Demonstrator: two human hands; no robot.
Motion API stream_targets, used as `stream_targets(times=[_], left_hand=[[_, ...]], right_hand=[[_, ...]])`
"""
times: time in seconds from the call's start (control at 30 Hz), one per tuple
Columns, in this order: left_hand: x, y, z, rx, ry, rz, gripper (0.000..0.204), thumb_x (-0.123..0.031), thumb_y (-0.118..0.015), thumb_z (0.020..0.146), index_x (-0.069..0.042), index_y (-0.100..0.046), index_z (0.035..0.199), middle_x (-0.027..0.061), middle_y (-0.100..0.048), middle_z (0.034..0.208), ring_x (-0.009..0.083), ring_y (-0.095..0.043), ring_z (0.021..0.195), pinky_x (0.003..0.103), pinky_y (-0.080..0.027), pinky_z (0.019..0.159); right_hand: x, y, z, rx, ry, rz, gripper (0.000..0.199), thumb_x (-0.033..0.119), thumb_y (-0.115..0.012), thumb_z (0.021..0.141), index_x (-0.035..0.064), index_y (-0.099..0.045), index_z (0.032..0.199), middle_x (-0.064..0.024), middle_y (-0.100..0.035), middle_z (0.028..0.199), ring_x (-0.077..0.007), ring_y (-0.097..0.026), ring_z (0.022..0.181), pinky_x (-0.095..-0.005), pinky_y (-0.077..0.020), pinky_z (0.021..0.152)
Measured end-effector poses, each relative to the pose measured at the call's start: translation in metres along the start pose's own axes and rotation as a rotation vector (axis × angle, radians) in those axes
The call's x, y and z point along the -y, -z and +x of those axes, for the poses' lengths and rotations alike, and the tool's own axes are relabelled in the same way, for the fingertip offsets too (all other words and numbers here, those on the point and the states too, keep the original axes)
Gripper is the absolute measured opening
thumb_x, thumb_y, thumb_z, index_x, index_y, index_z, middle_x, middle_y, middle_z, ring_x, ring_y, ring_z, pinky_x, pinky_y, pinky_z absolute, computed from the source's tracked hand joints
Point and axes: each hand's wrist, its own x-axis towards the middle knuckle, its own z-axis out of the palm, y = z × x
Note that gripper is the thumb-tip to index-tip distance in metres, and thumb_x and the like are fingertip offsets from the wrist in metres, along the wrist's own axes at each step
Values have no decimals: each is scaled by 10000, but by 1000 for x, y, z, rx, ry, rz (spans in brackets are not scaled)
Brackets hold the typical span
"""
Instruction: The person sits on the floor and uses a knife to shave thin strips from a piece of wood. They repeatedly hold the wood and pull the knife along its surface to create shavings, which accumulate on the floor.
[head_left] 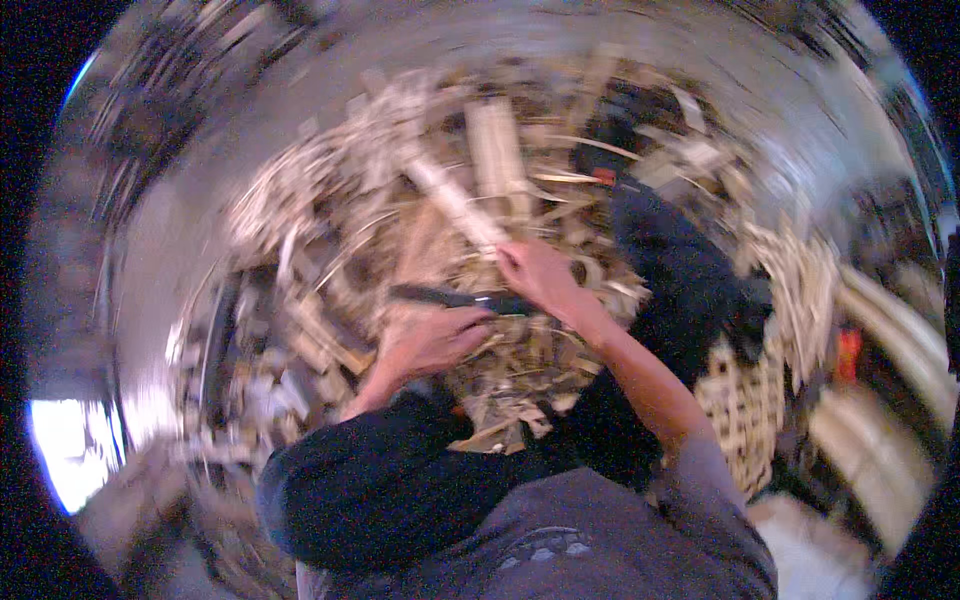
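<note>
Splitting cane — our right hand (pixel 540 278) grips a pale strip (pixel 455 205), left hand (pixel 430 340) closed by the knife (pixel 450 297); next, steady pressure.

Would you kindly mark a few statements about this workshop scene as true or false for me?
1. The right hand grips a pale wooden stick. True.
2. The left hand is at a dark, blade-like tool. True.
3. The floor is covered with blue cloth. False: pale wood scraps are heaped there.
4. Both hands wear thick gloves. False: they are bare.
</note>
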Motion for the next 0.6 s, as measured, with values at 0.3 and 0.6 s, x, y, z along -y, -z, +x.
stream_targets(times=[0.3, 0.6], left_hand=[[92, -48, -54, -405, 163, -172, 261, -179, -541, 897, -2, -602, 1080, 202, -641, 982, 373, -618, 893, 428, -485, 791], [164, -29, 40, -534, 193, -260, 290, -225, -560, 876, -23, -610, 1079, 186, -611, 733, 315, -602, 651, 371, -477, 612]], right_hand=[[-71, -123, -35, -129, -40, -318, 255, 256, -624, 838, 83, -545, 1007, -129, -533, 949, -354, -534, 878, -465, -427, 768], [-89, -135, -34, 129, -110, -444, 487, 399, -686, 765, 101, -507, 1106, -136, -564, 1052, -338, -559, 951, -488, -433, 792]])
